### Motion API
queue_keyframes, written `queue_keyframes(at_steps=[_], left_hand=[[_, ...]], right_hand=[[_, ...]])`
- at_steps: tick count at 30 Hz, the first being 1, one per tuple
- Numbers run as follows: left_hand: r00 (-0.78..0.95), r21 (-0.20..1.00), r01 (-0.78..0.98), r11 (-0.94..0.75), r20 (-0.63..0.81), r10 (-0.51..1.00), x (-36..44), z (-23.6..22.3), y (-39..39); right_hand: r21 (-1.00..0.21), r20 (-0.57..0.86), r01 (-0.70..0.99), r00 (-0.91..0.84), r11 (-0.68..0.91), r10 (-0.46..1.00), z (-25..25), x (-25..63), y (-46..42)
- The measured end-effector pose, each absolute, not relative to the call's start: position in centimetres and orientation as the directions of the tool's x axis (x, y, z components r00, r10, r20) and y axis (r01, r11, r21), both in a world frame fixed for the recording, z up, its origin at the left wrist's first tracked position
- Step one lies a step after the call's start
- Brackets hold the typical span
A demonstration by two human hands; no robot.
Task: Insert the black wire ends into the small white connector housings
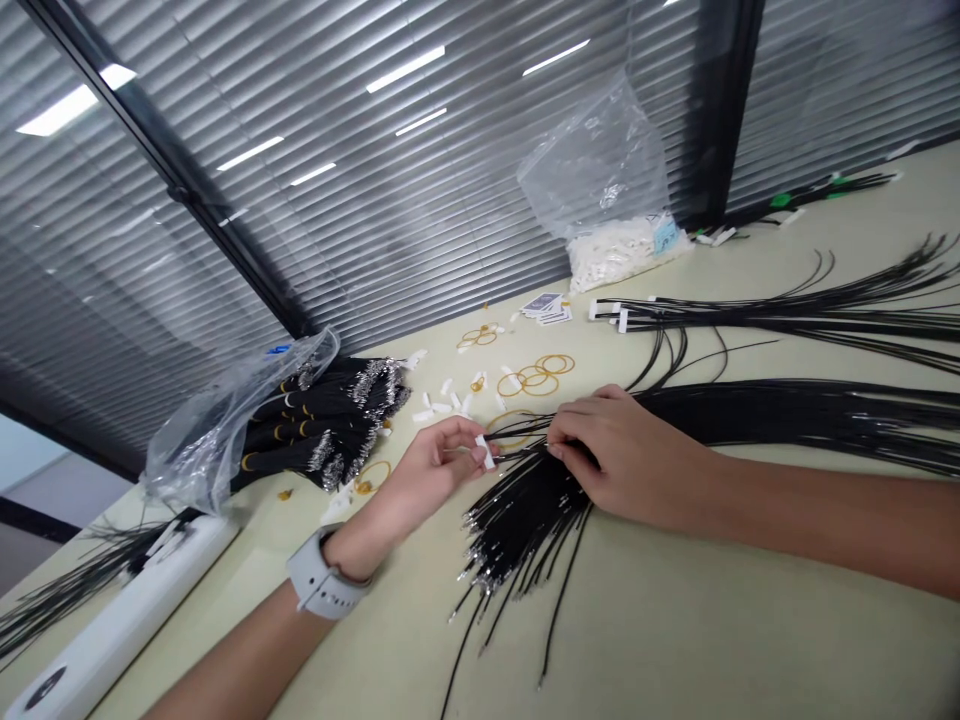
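Between the thumb and fingers of my left hand (450,450) is a small white connector housing (485,452), with black wires running from it to the right. My right hand (600,440) is closed on black wires (525,453) just right of the housing; its fingertips hide exactly how many. Beneath it lies a thick bundle of black wires (517,515), their bare metal terminals fanned out toward the lower left. The bundle's long part (750,410) stretches off to the right behind my right forearm.
Loose white housings (442,400) and yellow rubber bands (536,378) lie beyond my hands. A clear bag of white housings (622,250) leans against the blinds. Banded black wire bundles (322,420) sit left; housed wires (712,315) lie right. A long white device (127,630) is lower left.
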State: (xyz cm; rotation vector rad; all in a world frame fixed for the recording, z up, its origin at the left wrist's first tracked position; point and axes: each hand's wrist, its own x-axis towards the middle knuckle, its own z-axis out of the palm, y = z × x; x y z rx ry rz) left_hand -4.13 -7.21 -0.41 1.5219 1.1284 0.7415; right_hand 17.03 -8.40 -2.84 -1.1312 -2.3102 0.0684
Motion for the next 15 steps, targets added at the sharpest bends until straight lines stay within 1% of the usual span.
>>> queue_keyframes(at_steps=[7, 15], left_hand=[[0.361, 0.959, 0.284, -0.003, -0.104, 0.927, -4.13, -0.33, -7.20], [0.377, 0.967, 0.255, 0.007, -0.106, 0.920, -4.22, -0.47, -7.12]], right_hand=[[-0.292, 0.453, 0.699, -0.500, 0.653, 0.738, -2.91, 17.23, -8.41], [-0.309, 0.462, 0.687, -0.496, 0.658, 0.735, -2.92, 17.17, -8.40]])
